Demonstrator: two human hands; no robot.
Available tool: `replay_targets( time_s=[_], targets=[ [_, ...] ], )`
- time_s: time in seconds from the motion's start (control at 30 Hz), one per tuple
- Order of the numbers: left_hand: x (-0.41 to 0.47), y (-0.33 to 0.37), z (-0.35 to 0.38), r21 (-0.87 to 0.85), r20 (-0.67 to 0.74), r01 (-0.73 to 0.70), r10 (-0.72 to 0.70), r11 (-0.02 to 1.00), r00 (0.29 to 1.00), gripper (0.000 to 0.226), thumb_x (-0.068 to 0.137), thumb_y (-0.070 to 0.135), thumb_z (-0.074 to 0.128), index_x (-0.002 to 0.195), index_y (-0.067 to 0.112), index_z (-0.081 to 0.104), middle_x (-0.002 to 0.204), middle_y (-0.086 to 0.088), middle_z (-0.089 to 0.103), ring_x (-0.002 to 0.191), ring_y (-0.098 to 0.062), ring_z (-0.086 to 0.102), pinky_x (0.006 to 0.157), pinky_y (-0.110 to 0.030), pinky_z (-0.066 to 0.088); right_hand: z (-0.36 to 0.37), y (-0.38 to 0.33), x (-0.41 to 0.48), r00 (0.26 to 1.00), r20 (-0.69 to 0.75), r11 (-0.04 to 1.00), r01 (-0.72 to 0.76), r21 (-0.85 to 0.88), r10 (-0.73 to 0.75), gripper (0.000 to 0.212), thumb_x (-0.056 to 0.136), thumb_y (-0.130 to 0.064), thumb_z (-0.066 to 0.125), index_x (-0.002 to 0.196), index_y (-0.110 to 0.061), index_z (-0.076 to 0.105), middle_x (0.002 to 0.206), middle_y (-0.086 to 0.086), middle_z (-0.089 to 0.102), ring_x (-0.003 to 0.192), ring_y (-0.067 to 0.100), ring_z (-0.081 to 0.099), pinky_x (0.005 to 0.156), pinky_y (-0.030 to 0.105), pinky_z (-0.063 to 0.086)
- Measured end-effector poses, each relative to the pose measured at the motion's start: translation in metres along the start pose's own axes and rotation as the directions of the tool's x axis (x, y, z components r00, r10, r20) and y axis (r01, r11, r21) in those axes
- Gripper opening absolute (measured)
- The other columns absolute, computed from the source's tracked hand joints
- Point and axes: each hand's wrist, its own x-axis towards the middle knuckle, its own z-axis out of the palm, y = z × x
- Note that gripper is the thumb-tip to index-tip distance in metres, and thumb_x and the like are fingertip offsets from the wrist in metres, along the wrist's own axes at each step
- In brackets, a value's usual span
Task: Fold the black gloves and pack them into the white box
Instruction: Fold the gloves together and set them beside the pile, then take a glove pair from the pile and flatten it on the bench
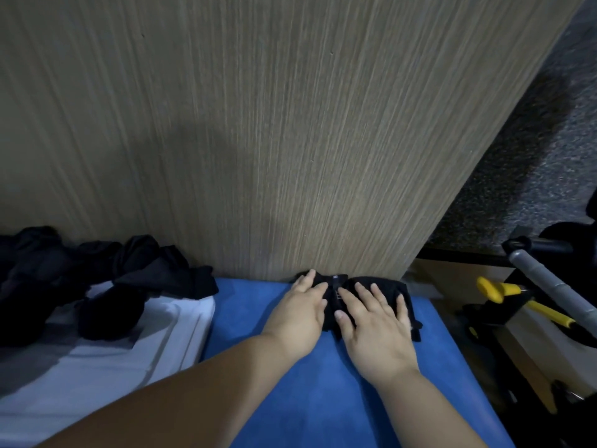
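A black glove lies on the blue surface, close against the wooden panel. My left hand presses flat on its left part with straight fingers. My right hand lies flat on its right part, fingers spread. A small pale label shows between the two hands. A heap of several more black gloves sits at the left, spilling over the white box. Most of the pressed glove is hidden under my hands.
A tall wood-grain panel rises right behind the blue surface. To the right stand a yellow-handled tool, a grey bar and dark gear, with speckled floor beyond.
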Motion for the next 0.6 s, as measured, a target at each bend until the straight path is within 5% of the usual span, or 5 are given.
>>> replay_targets(
  time_s=[0.23,0.6],
  targets=[
    [0.002,0.000,0.008,0.099,0.086,-0.070,0.061,0.993,0.994,0.049,0.105,0.029,0.027,0.152,0.018,0.021,0.162,0.003,-0.002,0.148,-0.011,-0.005,0.118,-0.025,0.005,0.000,0.010,0.004,1.000,0.011,1.000,-0.002,0.015,0.001,0.083,0.074,-0.065,-0.011,0.147,-0.045,0.024,0.158,-0.016,0.017,0.148,0.008,0.002,0.116,0.045,-0.015],
    [-0.010,0.004,0.001,0.403,0.127,0.107,-0.172,0.909,0.977,0.056,0.100,0.051,0.013,0.151,0.035,-0.005,0.160,0.008,-0.013,0.147,-0.017,-0.013,0.117,-0.050,-0.010,0.002,0.012,0.000,0.998,0.066,1.000,-0.003,0.010,0.002,0.082,0.073,-0.067,-0.014,0.148,-0.048,0.014,0.159,-0.019,0.008,0.147,0.007,-0.005,0.117,0.044,-0.015]
  ],
)
